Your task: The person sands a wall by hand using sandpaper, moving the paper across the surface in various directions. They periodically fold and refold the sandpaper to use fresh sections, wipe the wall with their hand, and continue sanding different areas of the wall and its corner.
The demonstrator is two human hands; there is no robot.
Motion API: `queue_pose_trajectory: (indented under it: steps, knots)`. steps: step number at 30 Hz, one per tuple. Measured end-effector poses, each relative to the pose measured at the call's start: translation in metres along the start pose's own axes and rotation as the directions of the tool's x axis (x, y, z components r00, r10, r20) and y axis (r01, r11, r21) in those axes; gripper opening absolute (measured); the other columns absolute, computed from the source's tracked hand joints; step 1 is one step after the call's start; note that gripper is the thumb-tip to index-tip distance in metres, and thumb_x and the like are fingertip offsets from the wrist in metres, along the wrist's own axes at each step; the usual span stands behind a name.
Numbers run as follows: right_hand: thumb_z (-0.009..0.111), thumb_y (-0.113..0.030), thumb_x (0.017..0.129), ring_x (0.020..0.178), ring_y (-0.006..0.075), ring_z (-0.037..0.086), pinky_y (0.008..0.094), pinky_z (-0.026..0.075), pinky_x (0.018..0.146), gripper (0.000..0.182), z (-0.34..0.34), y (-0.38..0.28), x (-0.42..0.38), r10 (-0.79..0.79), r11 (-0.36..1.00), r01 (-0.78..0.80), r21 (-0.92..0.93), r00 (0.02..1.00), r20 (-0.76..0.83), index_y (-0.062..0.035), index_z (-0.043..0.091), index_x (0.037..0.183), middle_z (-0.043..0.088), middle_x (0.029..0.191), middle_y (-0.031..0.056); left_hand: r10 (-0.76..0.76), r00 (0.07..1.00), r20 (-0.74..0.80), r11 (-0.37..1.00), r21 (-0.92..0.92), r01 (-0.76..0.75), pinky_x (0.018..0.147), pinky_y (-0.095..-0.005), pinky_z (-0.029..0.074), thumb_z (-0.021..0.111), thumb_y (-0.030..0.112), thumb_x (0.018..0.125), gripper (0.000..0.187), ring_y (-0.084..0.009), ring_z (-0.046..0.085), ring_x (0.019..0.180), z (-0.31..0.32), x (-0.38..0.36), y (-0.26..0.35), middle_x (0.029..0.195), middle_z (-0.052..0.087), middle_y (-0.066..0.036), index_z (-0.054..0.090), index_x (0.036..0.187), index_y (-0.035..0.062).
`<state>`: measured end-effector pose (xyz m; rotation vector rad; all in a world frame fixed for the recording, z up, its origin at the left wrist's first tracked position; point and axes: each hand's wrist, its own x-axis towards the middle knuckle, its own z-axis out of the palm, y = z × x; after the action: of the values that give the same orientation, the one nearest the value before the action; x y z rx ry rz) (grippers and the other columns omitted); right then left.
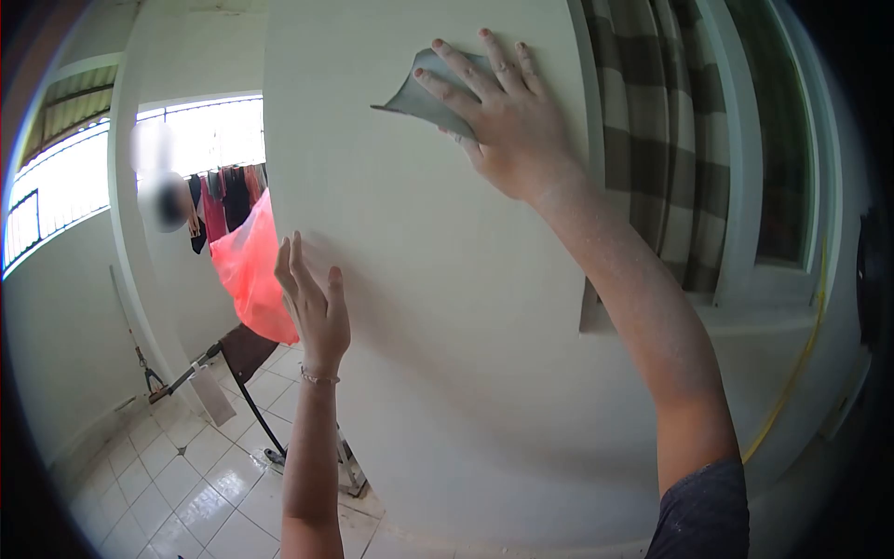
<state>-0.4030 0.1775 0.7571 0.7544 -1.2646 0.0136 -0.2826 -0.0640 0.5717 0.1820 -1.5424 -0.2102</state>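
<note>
My right hand (507,116) is pressed against the upper part of the pale wall (438,214), its fingers spread over a grey sheet of sandpaper (424,93). The sheet is pinned between the fingers and the wall, and its left corner curls away from the surface. Whitish dust coats this hand and forearm. Lower down, my left hand (317,303) is at the wall's left corner with its fingers stretched upward and nothing in them. A thin bracelet (319,378) circles the left wrist.
Right of the wall is a window with a checked curtain (656,140), and a yellow cable (792,382) hangs beyond it. Behind my left hand are a pink plastic bag (251,275), hanging clothes (223,200) and a dark-framed stand (251,391) on the tiled floor (200,475).
</note>
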Motion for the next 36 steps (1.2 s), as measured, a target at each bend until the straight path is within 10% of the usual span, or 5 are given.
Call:
queue_pose_trajectory:
  steps: [3,8,18,24,36]
  knots:
    - [0.061,-0.029,0.099,0.155,0.0312,0.021,0.0504,0.018,0.128,0.060,0.027,0.029,0.082,0.014,0.999,-0.012,0.039,0.997,-0.075,-0.0348,0.040,0.155,0.030,0.166,-0.0029,-0.139,0.980,-0.143,0.990,-0.006,0.140,0.116,-0.0548,0.025,0.051,0.032,0.101,0.064,-0.0423,0.030,0.144,0.018,0.078,-0.008,0.155,0.028,-0.024,0.031,0.155,0.0028]
    - [0.034,-0.032,0.111,0.156,0.0359,0.011,0.0506,0.010,0.130,0.055,0.005,0.047,0.173,-0.155,0.981,0.174,-0.086,0.969,0.190,-0.0193,0.021,0.162,0.015,0.170,0.0086,-0.493,0.862,-0.115,0.861,-0.205,0.465,0.070,-0.0344,0.041,0.045,0.037,0.107,0.039,-0.0172,0.047,0.072,0.026,0.136,-0.007,0.077,0.049,-0.004,0.047,0.094,0.0004]
    - [0.065,-0.022,0.095,0.155,0.0315,0.021,0.0541,0.019,0.127,0.064,0.031,-0.008,0.143,-0.217,0.975,0.220,-0.030,0.973,0.080,-0.0380,0.043,0.153,0.032,0.166,-0.0026,-0.395,0.910,0.125,0.604,-0.711,0.359,0.092,-0.0339,0.039,0.039,0.042,0.108,0.049,-0.0201,0.049,0.099,0.003,0.116,-0.038,0.105,0.049,-0.010,0.049,0.112,-0.0053]
    - [0.076,-0.017,0.073,0.155,0.0441,0.015,0.0646,0.022,0.123,0.089,-0.006,-0.064,0.110,-0.267,0.964,0.217,0.155,0.785,0.559,-0.0448,0.044,0.151,0.026,0.169,-0.0037,-0.320,0.944,0.087,0.858,-0.395,0.327,0.106,-0.0498,0.029,0.032,0.062,0.101,0.086,-0.0370,0.042,0.124,0.001,0.106,-0.035,0.136,0.044,-0.025,0.032,0.147,-0.0110]
    - [0.038,-0.033,0.105,0.155,0.0366,0.020,0.0646,0.015,0.123,0.052,0.004,-0.049,0.099,-0.459,0.878,0.465,0.114,0.747,0.481,-0.0474,0.036,0.155,0.024,0.169,-0.0118,-0.404,0.903,0.147,0.903,-0.096,0.419,0.103,-0.0504,0.030,0.045,0.053,0.100,0.080,-0.0376,0.042,0.122,0.008,0.100,-0.026,0.145,0.044,-0.026,0.027,0.149,-0.0082]
